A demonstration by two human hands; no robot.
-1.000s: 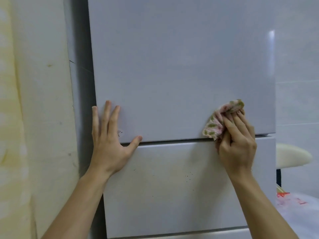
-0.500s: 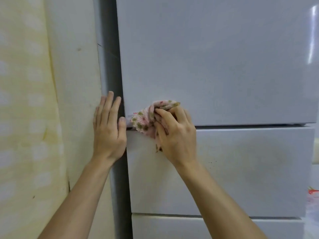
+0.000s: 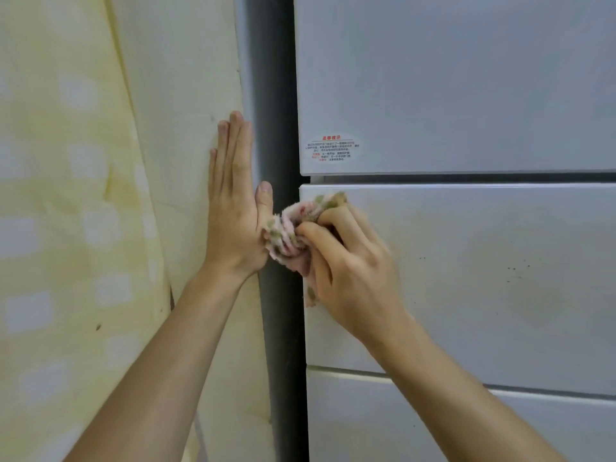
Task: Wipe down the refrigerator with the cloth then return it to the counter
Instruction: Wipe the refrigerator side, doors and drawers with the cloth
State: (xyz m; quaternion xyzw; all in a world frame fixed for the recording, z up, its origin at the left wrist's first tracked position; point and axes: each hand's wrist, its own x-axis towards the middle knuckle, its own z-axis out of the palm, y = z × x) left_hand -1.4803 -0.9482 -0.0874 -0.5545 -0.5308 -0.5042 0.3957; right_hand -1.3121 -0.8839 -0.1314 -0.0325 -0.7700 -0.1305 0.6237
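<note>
The white refrigerator (image 3: 466, 95) fills the right of the view, with an upper door and a speckled middle drawer front (image 3: 500, 278) below it. My right hand (image 3: 350, 271) grips a bunched pink cloth with green spots (image 3: 290, 231) and presses it on the drawer's upper left corner. My left hand (image 3: 233, 208) lies flat, fingers straight up, against the wall beside the fridge's dark side (image 3: 280, 128); its thumb touches the cloth.
A yellowish patterned wall covering (image 3: 66, 211) fills the left. A white sticker with red print (image 3: 333, 148) sits at the upper door's lower left corner. Another drawer front (image 3: 433, 428) lies below the middle one.
My right hand swept the cloth leftwards along the door's lower edge, then down onto the drawer's left corner. My left hand slid off the door onto the wall. The view shifted left.
</note>
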